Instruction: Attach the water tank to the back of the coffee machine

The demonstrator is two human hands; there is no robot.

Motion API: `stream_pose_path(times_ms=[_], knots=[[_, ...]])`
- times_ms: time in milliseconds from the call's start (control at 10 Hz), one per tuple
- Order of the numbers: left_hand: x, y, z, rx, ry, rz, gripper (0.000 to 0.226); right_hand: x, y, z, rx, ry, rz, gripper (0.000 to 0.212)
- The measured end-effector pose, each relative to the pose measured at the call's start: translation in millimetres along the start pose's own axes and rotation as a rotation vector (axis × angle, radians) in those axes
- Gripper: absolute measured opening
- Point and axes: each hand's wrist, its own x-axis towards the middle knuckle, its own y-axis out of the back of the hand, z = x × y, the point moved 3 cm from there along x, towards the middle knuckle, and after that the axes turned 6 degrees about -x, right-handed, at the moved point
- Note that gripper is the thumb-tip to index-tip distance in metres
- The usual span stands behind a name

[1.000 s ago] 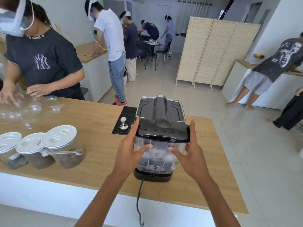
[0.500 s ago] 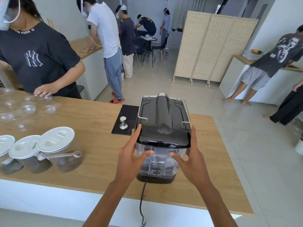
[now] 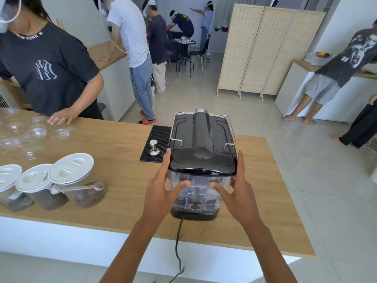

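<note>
A black coffee machine [image 3: 202, 137] stands on the wooden counter [image 3: 122, 180] with its back turned toward me. The clear plastic water tank [image 3: 199, 193] with a glossy black lid [image 3: 202, 166] sits upright against that back, over the black base. My left hand [image 3: 163, 193] clasps the tank's left side, thumb across its near face. My right hand [image 3: 237, 193] clasps the right side the same way. A black power cord [image 3: 178, 242] drops from the base over the counter's near edge.
A steel tamper [image 3: 153, 147] stands on a black rubber mat [image 3: 158, 142] left of the machine. Three lidded jars [image 3: 71, 180] and several clear cups [image 3: 36, 133] fill the counter's left. A person's hand [image 3: 61, 117] rests on the far left edge. Other people stand beyond.
My view has dipped and shifted slightly. Both hands keep the same hold on the tank, which sits a little lower against the machine's back. The person opposite moved a hand along the counter.
</note>
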Motion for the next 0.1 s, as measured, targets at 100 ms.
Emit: stream_pose_path(times_ms=[100], knots=[[-13.3, 2.8, -11.1, 0.050, 0.044, -0.022, 0.094, -8.4, -3.2, 8.2, -0.046, -0.069, 0.002, 0.112]])
